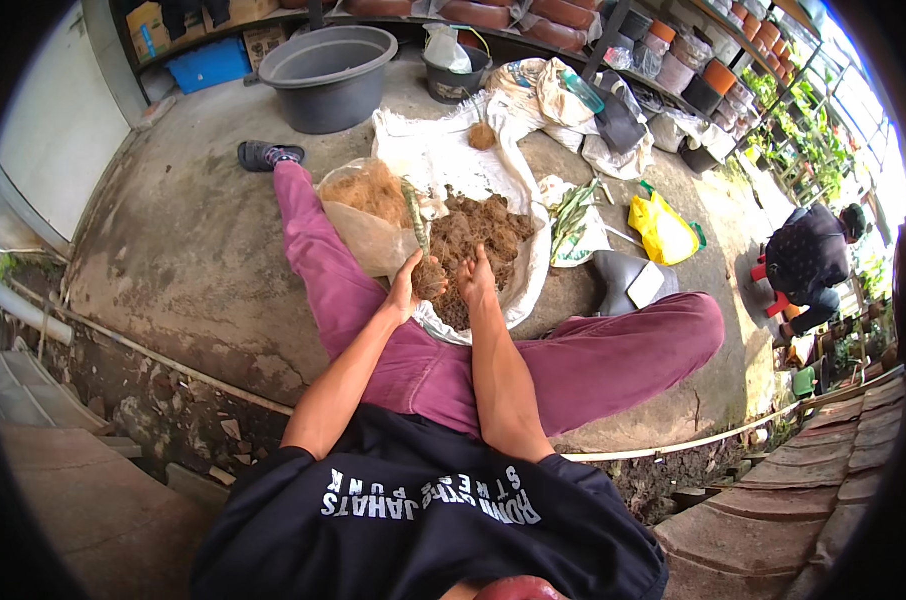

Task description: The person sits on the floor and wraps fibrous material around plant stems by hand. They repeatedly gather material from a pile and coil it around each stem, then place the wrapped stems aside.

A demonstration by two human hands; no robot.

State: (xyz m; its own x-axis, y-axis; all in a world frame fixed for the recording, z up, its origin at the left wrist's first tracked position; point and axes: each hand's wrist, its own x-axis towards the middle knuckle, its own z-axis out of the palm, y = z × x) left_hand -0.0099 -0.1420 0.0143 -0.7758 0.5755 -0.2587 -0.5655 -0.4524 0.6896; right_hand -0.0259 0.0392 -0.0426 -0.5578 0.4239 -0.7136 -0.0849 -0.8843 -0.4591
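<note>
In my left hand rests a round ball of brown coconut fibre, and a long green mottled leaf, like a snake plant's, stands up from it. My right hand is just to the right of the ball, above the near side of a heap of dark brown fibrous material. Its fingers are partly curled, and whether they pinch something thin cannot be made out. The heap lies on a white woven sack between my legs. A clear plastic bag of light brown fibre leans by my left leg.
Another fibre ball sits on the sack's far part. Cut leaves, a yellow bag and a white phone-like object lie to the right. Beyond are a grey tub and black bucket. A person sits far right.
</note>
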